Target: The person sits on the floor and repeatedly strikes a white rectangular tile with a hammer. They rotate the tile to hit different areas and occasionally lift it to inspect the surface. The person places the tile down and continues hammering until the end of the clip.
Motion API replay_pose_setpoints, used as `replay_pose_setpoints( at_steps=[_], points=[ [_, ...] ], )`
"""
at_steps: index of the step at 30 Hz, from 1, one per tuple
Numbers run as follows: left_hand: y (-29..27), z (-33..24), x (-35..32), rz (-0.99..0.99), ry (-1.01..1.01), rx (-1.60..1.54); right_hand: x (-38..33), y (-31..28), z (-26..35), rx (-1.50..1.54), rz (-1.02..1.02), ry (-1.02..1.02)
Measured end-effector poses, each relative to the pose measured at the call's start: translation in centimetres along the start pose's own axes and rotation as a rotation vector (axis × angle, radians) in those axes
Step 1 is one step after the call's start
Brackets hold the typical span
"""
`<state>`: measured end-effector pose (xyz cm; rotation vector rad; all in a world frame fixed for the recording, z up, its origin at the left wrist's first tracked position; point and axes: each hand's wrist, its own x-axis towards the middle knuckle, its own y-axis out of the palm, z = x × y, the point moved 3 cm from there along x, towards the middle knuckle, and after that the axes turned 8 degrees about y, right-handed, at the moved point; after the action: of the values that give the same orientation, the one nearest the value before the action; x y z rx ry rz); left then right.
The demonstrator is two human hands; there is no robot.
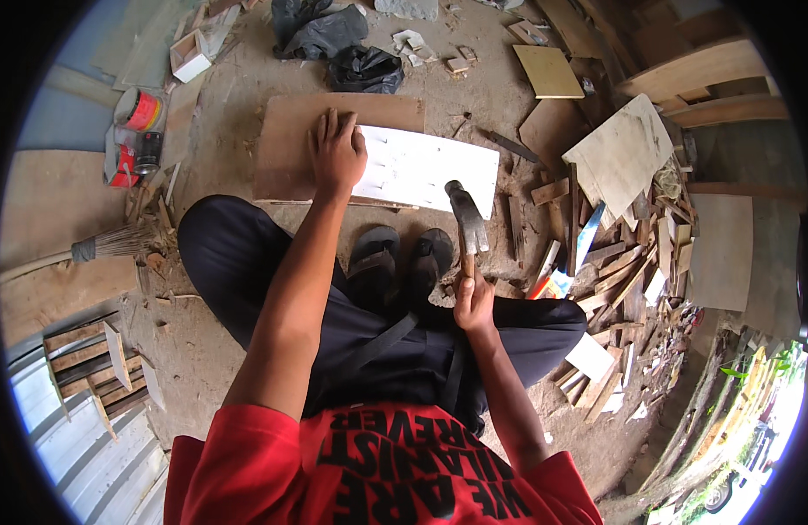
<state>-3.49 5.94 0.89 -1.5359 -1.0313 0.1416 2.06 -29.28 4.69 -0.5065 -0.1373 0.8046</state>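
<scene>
Two cans sit at the left, contents hidden, near a small open box. The right hand wraps its fingers around a hammer, beside a white panel; the left hand lies, fingers extended, on the brown board underneath. Scrap wood crowds the right.

board: white | hammer head: grey | handle: brown | shirt: red, black lettering

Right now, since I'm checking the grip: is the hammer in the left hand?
No, the right hand grips the hammer, while the left hand lies at the left end of the white board.
</scene>
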Motion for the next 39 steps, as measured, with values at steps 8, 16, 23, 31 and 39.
replay_pose_setpoints(
  at_steps=[8, 16, 23, 31, 39],
  points=[
    [0.3, 0.1, -0.3, -0.003, 0.003, -0.007, 0.0, 0.0, -0.7, 0.147, -0.098, 0.185],
    [0.1, 0.1, 0.0, 0.035, -0.015, 0.005, 1.1, 0.5, -0.6, -0.031, -0.023, 0.238],
    [0.1, 0.1, 0.1, 0.020, -0.008, -0.017, 0.7, 0.4, -0.1, -0.052, 0.024, 0.151],
    [0.1, 0.1, -0.1, -0.011, -0.014, -0.043, 0.5, 0.6, 0.8, -0.037, 0.013, 0.118],
    [-0.5, -0.2, 0.0, -0.017, 0.013, -0.030, -0.5, -0.1, 3.2, 0.238, 0.055, 0.379]
  ],
)
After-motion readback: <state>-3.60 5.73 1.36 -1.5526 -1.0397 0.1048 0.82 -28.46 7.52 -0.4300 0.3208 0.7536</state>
